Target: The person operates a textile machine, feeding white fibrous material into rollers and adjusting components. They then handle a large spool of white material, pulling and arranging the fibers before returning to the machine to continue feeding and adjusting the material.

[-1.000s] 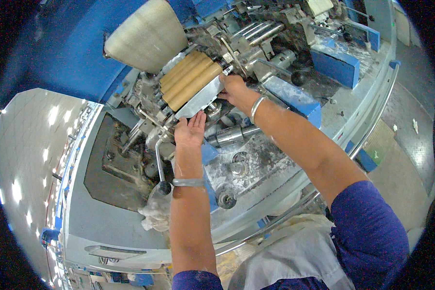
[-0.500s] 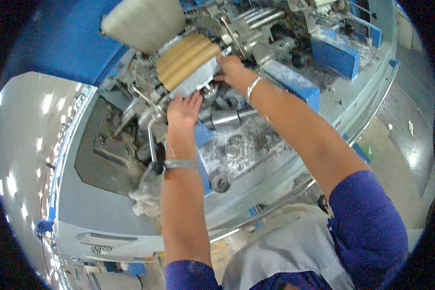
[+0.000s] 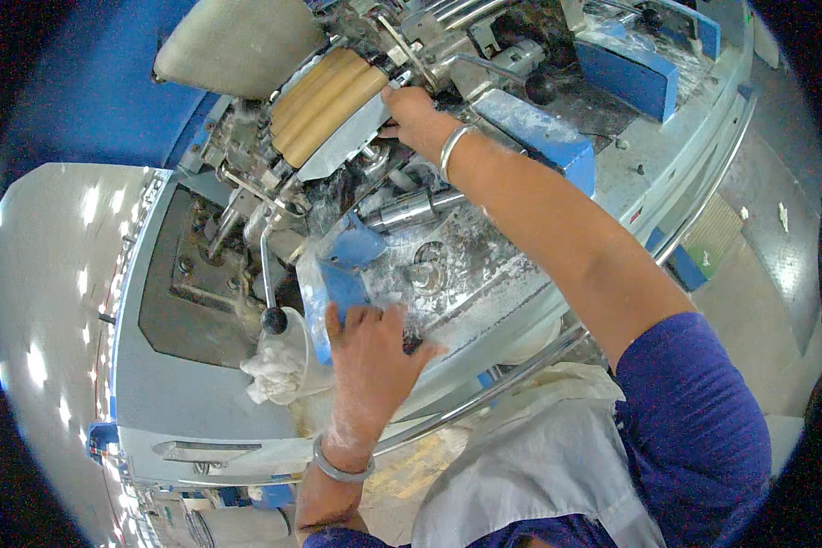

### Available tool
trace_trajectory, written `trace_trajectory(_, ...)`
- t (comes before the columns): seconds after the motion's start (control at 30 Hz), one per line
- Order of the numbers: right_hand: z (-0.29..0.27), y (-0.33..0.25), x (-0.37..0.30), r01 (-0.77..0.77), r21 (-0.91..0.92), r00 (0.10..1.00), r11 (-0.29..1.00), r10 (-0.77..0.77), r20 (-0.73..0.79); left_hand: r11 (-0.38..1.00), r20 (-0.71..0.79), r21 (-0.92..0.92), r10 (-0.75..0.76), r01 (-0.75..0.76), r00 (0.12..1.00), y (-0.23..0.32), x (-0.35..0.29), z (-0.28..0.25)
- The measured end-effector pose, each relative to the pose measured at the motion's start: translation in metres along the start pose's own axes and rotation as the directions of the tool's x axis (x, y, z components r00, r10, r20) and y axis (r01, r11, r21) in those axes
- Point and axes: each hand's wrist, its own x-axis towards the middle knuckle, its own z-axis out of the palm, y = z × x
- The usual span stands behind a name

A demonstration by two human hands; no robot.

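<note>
My right hand (image 3: 414, 117) is closed at the right end of a light grey metal plate (image 3: 342, 146), its fingers curled round the edge and partly hidden. Brown ribbed rollers (image 3: 329, 100) lie side by side just above that plate. My left hand (image 3: 372, 370) hangs lower down with nothing in it, fingers apart, blurred a little by motion. It is over the front of the machine, nearest to a blue bracket (image 3: 345, 288) dusted with white fluff. A shiny metal shaft (image 3: 406, 212) lies between the two hands.
A lever with a black knob (image 3: 274, 320) stands left of my left hand, beside a clear container of white fluff (image 3: 274, 370). A beige padded cover (image 3: 242, 50) is raised at upper left. Blue blocks (image 3: 543, 137) and a metal rail (image 3: 703, 215) lie to the right.
My left hand has left the plate and drawn back toward my body. My right hand stays at the plate's right end. The view has shifted slightly.
</note>
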Motion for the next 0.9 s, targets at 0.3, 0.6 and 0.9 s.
trace_trajectory(0.3,0.004,-0.009,-0.008,-0.064,0.094,0.998,0.993,0.064,0.001,0.965,-0.127,-0.257,0.021,-0.054,0.992,-0.008,0.011,-0.008)
trace_trajectory(0.6,0.009,0.004,0.003,-0.149,0.099,0.982,0.984,0.159,-0.102,0.932,-0.308,-0.186,-0.355,0.310,0.883,-0.059,0.144,0.020)
trace_trajectory(0.9,0.009,0.035,0.016,0.029,-0.066,0.997,0.997,-0.034,-0.072,0.885,-0.346,-0.102,-0.460,0.454,0.818,-0.077,0.143,0.023)
